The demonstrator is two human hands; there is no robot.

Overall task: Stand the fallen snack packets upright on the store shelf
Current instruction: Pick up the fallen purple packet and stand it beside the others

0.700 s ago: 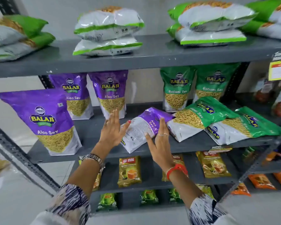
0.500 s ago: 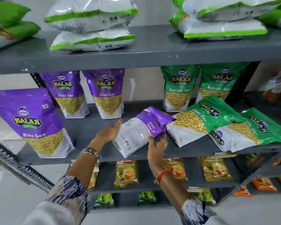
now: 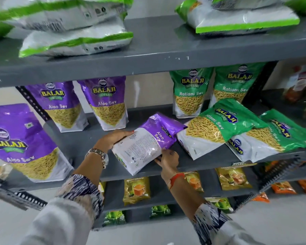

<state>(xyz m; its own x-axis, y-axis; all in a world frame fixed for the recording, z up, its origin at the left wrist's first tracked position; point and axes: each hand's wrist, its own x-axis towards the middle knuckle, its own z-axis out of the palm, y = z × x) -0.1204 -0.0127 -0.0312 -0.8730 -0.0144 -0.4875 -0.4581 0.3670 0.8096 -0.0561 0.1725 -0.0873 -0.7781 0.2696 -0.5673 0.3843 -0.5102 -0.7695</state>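
A purple Aloo Sev packet [image 3: 147, 144] lies back side up on the grey middle shelf [image 3: 88, 144]. My left hand [image 3: 111, 138] grips its upper left edge. My right hand [image 3: 168, 157] holds its lower right edge from underneath. To its right two green Ratlami Sev packets lie fallen: one [image 3: 217, 128] leans against the purple packet, the other [image 3: 272, 138] overlaps it at the far right. Three purple packets stand upright on the left [image 3: 23, 144] [image 3: 60, 105] [image 3: 108, 101]. Two green ones stand at the back [image 3: 189, 92] [image 3: 235, 84].
The shelf above [image 3: 166, 50] holds flat white-and-green packets [image 3: 74, 41] close over the standing ones. Lower shelves carry small yellow [image 3: 136, 190], green and orange sachets. Perforated metal uprights run at the left [image 3: 16, 197] and right [image 3: 279, 174].
Both hands went from open and reaching to closed on the fallen purple packet, left at its upper edge, right at its lower edge. The view moved closer to the shelf.
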